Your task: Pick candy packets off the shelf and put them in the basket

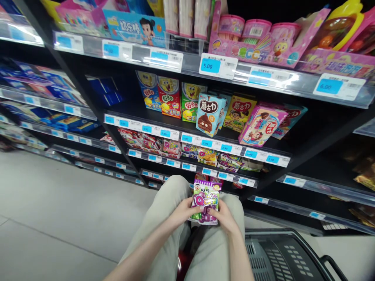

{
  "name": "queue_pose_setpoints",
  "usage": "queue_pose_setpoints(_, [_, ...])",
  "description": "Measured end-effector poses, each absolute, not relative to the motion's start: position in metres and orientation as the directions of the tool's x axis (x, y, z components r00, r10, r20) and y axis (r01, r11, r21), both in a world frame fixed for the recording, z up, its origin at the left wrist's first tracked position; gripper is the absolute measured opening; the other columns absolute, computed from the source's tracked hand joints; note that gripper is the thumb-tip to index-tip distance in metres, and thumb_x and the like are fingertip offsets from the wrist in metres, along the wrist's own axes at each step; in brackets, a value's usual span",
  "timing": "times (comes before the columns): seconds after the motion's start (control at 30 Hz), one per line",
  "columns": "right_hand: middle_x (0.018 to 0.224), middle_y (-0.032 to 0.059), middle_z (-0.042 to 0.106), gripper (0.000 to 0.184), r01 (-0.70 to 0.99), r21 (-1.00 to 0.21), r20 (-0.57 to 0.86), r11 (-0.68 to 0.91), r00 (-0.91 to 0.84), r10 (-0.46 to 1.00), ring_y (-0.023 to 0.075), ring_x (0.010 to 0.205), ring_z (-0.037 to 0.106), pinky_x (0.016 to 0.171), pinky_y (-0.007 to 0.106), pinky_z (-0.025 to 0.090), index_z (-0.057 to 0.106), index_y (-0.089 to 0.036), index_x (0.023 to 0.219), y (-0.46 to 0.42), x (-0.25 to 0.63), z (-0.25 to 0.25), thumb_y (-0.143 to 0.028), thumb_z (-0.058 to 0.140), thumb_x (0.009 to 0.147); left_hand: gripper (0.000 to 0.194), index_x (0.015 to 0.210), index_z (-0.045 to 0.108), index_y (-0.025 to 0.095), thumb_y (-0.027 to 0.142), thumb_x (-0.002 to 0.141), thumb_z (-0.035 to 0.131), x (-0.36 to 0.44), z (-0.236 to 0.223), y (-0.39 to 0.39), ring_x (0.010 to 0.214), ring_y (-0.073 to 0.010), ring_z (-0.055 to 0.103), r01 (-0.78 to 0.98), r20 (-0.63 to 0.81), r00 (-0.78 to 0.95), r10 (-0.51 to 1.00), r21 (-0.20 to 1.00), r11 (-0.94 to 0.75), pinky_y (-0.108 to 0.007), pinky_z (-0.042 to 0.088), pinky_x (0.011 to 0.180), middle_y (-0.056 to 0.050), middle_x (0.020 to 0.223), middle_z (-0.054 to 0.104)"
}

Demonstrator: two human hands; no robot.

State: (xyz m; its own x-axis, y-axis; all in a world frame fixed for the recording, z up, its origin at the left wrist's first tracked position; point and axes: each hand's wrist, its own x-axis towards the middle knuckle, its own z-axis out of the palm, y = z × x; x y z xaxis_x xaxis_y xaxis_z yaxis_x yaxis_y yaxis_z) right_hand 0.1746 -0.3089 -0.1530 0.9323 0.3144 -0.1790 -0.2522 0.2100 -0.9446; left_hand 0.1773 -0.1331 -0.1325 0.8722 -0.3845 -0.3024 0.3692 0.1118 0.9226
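Note:
A purple and white bag of grape gummy candy (pixel 206 200) is held upright between both hands, over my bent knees. My left hand (pixel 187 210) grips its left edge, thumb across the front. On the other edge, my right hand (pixel 223 214) has its thumb pressed on the lower front. The fingers behind the bag are hidden. Just beyond it is a low shelf with several candy bags in open boxes, among them a yellow gummy bag (pixel 208 156) and a purple one (pixel 230 161).
A dark grey shopping basket (pixel 281 253) stands on the floor to my right. Above the candy bags, a shelf holds snack boxes, including a light blue one (pixel 209 114) and a pink one (pixel 262 124). Price tags line the shelf edges. Grey floor (pixel 73 210) stretches to the left.

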Motion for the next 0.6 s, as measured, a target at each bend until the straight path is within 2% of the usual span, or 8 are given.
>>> queue_pose_setpoints(0.13, [0.108,0.0085,0.060,0.049,-0.239,-0.947,-0.172,0.216,0.942,0.287,0.0258,0.100,0.055,0.083,0.036,0.044,0.053,-0.017,0.105,-0.309,0.173,-0.152,-0.037,0.070,0.064,0.051,0.078,0.064,0.003,0.051,0.059,0.069,0.178,-0.139,-0.132,0.069,-0.0214,0.060,0.386,-0.342,0.886,-0.313,0.918,0.091,-0.029,0.046,0.066,-0.012,0.076,0.065])
queue_pose_setpoints(0.27, [0.108,0.0089,0.059,0.050,-0.226,-0.960,-0.168,0.165,0.937,0.306,0.0242,0.099,0.055,0.085,0.037,0.044,0.050,-0.016,0.109,-0.309,0.174,-0.152,-0.038,0.067,0.067,0.051,0.075,0.064,0.004,0.051,0.057,0.070,0.177,-0.144,-0.131,0.065,-0.0207,0.060,0.406,-0.367,0.885,-0.287,0.909,0.089,-0.028,0.046,0.062,-0.011,0.073,0.066])
queue_pose_setpoints(0.37, [0.111,0.0087,0.058,0.052,-0.197,-0.973,-0.153,0.117,0.938,0.313,0.0238,0.100,0.055,0.087,0.037,0.043,0.049,-0.017,0.111,-0.307,0.176,-0.149,-0.036,0.068,0.066,0.051,0.077,0.063,0.005,0.051,0.056,0.072,0.175,-0.143,-0.132,0.068,-0.0211,0.061,0.435,-0.379,0.873,-0.308,0.890,0.137,-0.029,0.047,0.065,-0.011,0.074,0.066])
queue_pose_setpoints(0.5, [0.106,0.0086,0.060,0.048,-0.169,-0.983,-0.151,0.069,0.965,0.213,0.0235,0.095,0.057,0.084,0.036,0.044,0.051,-0.016,0.106,-0.306,0.169,-0.131,-0.037,0.067,0.066,0.052,0.085,0.063,0.006,0.051,0.060,0.070,0.172,-0.135,-0.132,0.073,-0.0206,0.061,0.510,-0.379,0.829,-0.411,0.814,0.277,-0.030,0.048,0.069,-0.012,0.080,0.065])
queue_pose_setpoints(0.6, [0.106,0.0077,0.061,0.048,-0.149,-0.988,-0.143,0.034,0.980,0.137,0.0229,0.094,0.057,0.084,0.035,0.044,0.052,-0.016,0.108,-0.328,0.148,-0.116,-0.034,0.068,0.066,0.057,0.095,0.061,0.005,0.051,0.062,0.069,0.171,-0.129,-0.128,0.073,-0.0221,0.061,0.568,-0.417,0.774,-0.476,0.789,0.234,-0.033,0.050,0.065,-0.015,0.085,0.064])
